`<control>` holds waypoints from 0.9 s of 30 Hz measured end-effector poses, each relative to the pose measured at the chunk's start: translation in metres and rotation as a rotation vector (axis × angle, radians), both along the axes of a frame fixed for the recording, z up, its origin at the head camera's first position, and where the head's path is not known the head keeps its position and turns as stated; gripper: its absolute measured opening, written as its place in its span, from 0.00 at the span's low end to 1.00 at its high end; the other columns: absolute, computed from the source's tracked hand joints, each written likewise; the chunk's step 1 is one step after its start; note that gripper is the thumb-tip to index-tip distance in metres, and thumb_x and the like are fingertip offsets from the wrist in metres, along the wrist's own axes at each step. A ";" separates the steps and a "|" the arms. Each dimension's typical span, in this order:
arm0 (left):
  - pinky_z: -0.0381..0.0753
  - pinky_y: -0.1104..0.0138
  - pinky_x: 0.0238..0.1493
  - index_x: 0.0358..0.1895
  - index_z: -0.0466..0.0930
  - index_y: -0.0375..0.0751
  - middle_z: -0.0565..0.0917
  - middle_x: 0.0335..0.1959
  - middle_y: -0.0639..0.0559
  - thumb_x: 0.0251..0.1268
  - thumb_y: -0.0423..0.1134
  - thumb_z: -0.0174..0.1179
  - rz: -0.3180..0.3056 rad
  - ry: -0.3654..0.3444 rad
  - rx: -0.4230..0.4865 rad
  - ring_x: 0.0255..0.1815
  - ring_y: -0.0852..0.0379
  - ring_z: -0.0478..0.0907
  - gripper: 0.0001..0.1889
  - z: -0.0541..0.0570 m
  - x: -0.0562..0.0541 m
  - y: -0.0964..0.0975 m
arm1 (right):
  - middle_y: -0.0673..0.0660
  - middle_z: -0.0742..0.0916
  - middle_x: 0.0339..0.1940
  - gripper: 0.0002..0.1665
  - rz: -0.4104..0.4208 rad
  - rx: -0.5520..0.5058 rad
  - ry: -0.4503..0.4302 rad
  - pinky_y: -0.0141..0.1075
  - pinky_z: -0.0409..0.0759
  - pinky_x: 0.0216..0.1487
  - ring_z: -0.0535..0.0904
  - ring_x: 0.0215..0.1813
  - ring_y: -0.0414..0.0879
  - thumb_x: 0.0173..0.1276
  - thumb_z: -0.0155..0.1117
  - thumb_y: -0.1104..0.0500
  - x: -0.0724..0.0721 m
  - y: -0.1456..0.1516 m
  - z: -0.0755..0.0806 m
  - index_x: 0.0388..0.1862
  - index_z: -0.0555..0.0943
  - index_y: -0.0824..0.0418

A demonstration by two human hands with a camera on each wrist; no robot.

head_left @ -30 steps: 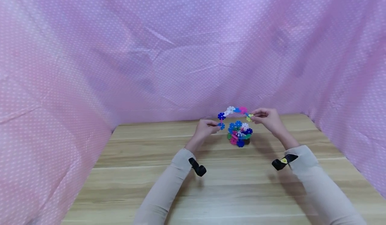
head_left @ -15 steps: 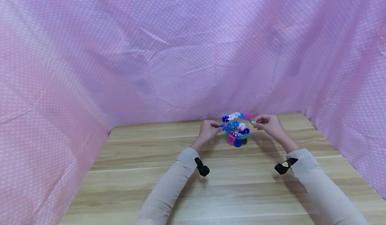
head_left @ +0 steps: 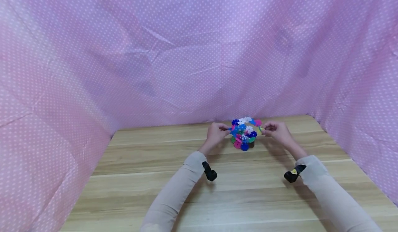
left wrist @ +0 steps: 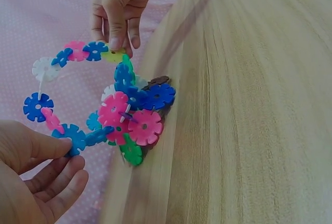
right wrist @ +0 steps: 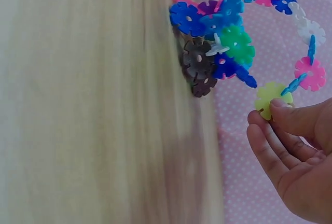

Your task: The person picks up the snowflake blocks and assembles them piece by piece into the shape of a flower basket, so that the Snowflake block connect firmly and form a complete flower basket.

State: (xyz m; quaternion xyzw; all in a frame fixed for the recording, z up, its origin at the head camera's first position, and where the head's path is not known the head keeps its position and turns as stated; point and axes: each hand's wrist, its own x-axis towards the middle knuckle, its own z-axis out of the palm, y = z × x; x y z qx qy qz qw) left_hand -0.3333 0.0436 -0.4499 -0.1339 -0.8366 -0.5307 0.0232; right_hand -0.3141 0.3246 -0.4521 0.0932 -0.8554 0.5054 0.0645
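Note:
An arched chain of slotted plastic snowflake discs (head_left: 242, 121) in blue, white, pink and yellow spans between the hands. My left hand (head_left: 217, 134) pinches the blue disc (left wrist: 69, 139) at one end between thumb and fingers. At the other end, my right hand (head_left: 276, 132) pinches the yellow disc (right wrist: 272, 99). Below the arch stands a cluster of joined snowflake discs (head_left: 244, 140) in blue, pink, green, white and dark brown, resting on the table. In the left wrist view both ends of the chain come right up to upper discs of the cluster.
The wood-grain table (head_left: 242, 197) stretches in front of the cluster toward the body. Pink polka-dot cloth (head_left: 186, 52) hangs behind the table and along both sides. Each sleeve cuff carries a black strapped camera (head_left: 209, 172).
Both hands have lowered the chain from above the cluster down close around its top. The left hand has also moved slightly right. Both keep their pinch on the end discs.

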 end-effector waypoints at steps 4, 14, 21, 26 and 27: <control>0.80 0.75 0.36 0.43 0.90 0.37 0.90 0.41 0.46 0.66 0.30 0.67 0.010 0.000 -0.020 0.38 0.60 0.81 0.06 0.003 0.000 0.000 | 0.66 0.89 0.36 0.12 0.010 0.000 0.003 0.32 0.87 0.39 0.85 0.34 0.36 0.65 0.68 0.72 -0.001 0.000 -0.003 0.44 0.80 0.79; 0.80 0.74 0.37 0.42 0.91 0.38 0.91 0.40 0.47 0.67 0.32 0.67 0.019 0.015 -0.073 0.38 0.59 0.83 0.06 0.005 -0.002 -0.002 | 0.69 0.88 0.37 0.12 0.030 0.002 0.008 0.29 0.86 0.37 0.84 0.34 0.33 0.66 0.67 0.73 0.000 0.000 -0.005 0.46 0.79 0.81; 0.82 0.73 0.36 0.41 0.91 0.37 0.91 0.39 0.46 0.66 0.30 0.67 0.021 0.029 -0.079 0.38 0.58 0.85 0.05 0.004 -0.003 -0.003 | 0.69 0.88 0.37 0.11 0.010 0.038 0.011 0.29 0.86 0.38 0.84 0.34 0.35 0.65 0.67 0.74 0.001 -0.002 -0.004 0.45 0.80 0.80; 0.82 0.72 0.39 0.42 0.91 0.36 0.91 0.40 0.46 0.65 0.30 0.68 0.023 0.023 -0.071 0.39 0.58 0.84 0.06 0.002 -0.002 -0.005 | 0.73 0.87 0.39 0.13 0.020 0.039 0.013 0.30 0.86 0.39 0.85 0.36 0.39 0.65 0.68 0.73 0.003 -0.004 -0.003 0.46 0.80 0.80; 0.81 0.72 0.38 0.42 0.91 0.36 0.91 0.40 0.46 0.65 0.30 0.68 0.025 0.019 -0.065 0.39 0.58 0.84 0.06 0.002 -0.002 -0.006 | 0.73 0.87 0.40 0.13 0.021 0.036 0.010 0.30 0.86 0.40 0.85 0.36 0.39 0.65 0.68 0.73 0.002 -0.005 -0.003 0.46 0.80 0.80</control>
